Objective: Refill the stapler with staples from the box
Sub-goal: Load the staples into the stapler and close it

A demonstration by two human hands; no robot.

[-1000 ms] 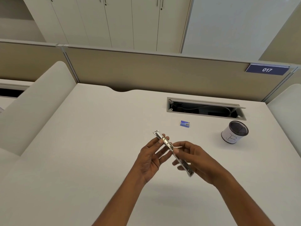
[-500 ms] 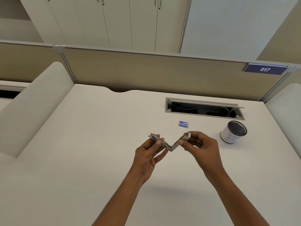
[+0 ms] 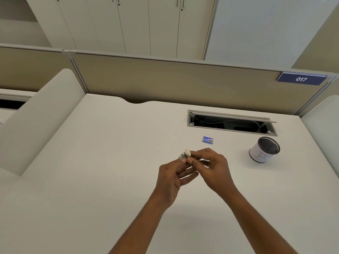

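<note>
A small metal stapler with a pale end cap is held above the white desk, folded shut, mostly hidden by my fingers. My left hand grips it from below and my right hand pinches it from the right, thumb and forefinger on its top arm. A little blue box of staples lies flat on the desk beyond my hands, apart from both.
A white cup with a black mesh top stands at the right. An open cable hatch is sunk in the desk behind the box. A beige partition closes the back; rounded white dividers flank both sides.
The stapler was spread out straight, then bent at its hinge; now my right hand has folded the top arm over onto the base, moving left toward my left hand.
</note>
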